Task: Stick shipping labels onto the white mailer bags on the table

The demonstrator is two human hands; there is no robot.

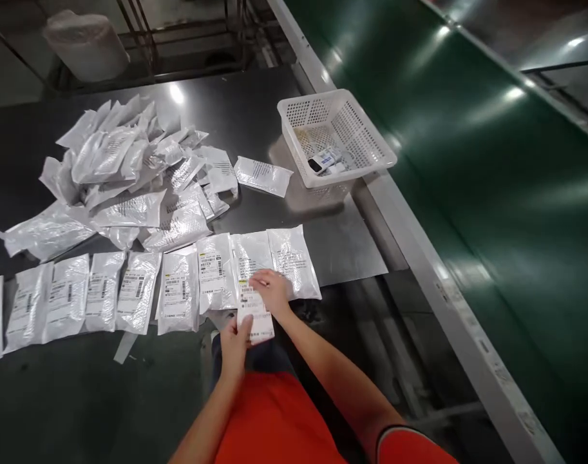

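My left hand (236, 341) pinches the lower end of a white printed label strip (255, 316) at the table's near edge. My right hand (270, 289) lies on the strip's upper end, fingers pressed flat against a white plastic parcel bag (249, 256). That bag belongs to a row of white parcel bags (139, 290) laid side by side along the near edge, several with labels showing. Behind the row lies a loose heap of the same bags (124, 174).
A white plastic basket (371, 145) with small items inside stands at the table's right edge. A green conveyor belt (491, 161) runs along the right. A single bag (262, 175) lies between heap and basket. A wrapped roll (85, 45) sits at the far left.
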